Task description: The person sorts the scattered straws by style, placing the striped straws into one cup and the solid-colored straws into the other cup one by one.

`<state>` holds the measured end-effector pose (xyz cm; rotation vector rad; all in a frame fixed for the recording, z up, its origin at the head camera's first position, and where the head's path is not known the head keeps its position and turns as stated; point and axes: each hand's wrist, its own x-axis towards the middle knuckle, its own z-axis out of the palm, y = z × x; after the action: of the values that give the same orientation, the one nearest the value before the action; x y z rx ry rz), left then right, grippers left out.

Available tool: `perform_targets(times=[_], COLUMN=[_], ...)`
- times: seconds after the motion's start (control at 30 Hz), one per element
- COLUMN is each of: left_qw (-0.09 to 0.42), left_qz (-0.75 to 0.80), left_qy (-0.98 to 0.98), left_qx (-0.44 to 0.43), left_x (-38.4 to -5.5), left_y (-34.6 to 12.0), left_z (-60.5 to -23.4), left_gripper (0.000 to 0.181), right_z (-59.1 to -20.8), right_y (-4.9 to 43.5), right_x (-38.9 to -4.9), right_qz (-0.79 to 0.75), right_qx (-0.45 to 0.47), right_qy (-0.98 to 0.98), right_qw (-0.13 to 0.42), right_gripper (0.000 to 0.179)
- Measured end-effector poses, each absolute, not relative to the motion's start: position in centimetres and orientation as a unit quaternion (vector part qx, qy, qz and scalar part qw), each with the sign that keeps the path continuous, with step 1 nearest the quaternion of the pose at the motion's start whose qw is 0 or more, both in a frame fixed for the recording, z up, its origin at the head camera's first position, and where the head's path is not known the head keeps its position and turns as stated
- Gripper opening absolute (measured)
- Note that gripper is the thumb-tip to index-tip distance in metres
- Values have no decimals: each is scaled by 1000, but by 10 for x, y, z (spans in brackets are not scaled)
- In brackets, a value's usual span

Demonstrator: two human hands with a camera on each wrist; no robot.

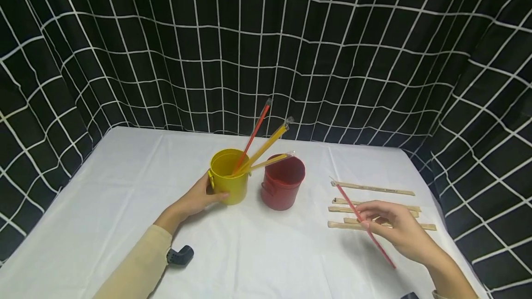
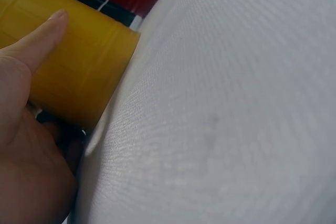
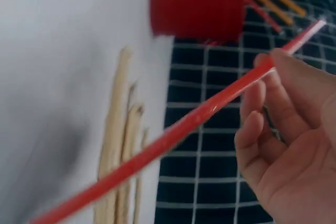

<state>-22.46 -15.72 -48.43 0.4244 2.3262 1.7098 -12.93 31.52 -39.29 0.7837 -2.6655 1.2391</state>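
My left hand [image 1: 195, 200] holds the side of a small yellow bucket [image 1: 236, 190], its thumb lying along the wall in the left wrist view. Inside the bucket lean a red straw [image 1: 257, 129] and several yellow straws [image 1: 268, 146] in clear wrappers, tilted to the right. Over on the right, my right hand [image 1: 401, 230] pinches another red straw [image 3: 202, 113] between thumb and fingers, slanting above several pale tan sticks [image 1: 374, 188]. A red bucket [image 1: 282, 193] stands upright beside the yellow one, below the tilted yellow straws.
White cloth [image 1: 266, 262] covers the table. Behind it and along both sides hangs a dark curtain [image 1: 266, 50] with a white grid. The tan sticks lie roughly parallel near the table's right edge, one bearing small print.
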Motion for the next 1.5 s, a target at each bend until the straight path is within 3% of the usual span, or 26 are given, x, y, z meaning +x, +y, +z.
perform_targets(times=[0.3,0.7,0.93,1.07,1.5], left_qw=[108,111,113,112,110], left_qz=[584,584,586,587,586], left_qy=[791,791,790,788,788], left_qx=[148,146,144,149,151], left_x=[-224,-221,-222,-224,-225], left_y=[-154,-155,-155,-155,-157], left_z=[-485,-485,-485,-486,-483], left_gripper=[90,90,90,89,90], right_z=[-362,-330,-331,-334,-327], right_y=[278,204,158,139,111], right_x=[-122,-132,-155,-170,-219], right_qz=[565,636,689,707,769], right_qx=[326,321,336,312,155], right_qy=[-755,-697,-642,-634,-620], right_qw=[64,79,30,-3,-34], right_gripper=[42,40,34,31,21])
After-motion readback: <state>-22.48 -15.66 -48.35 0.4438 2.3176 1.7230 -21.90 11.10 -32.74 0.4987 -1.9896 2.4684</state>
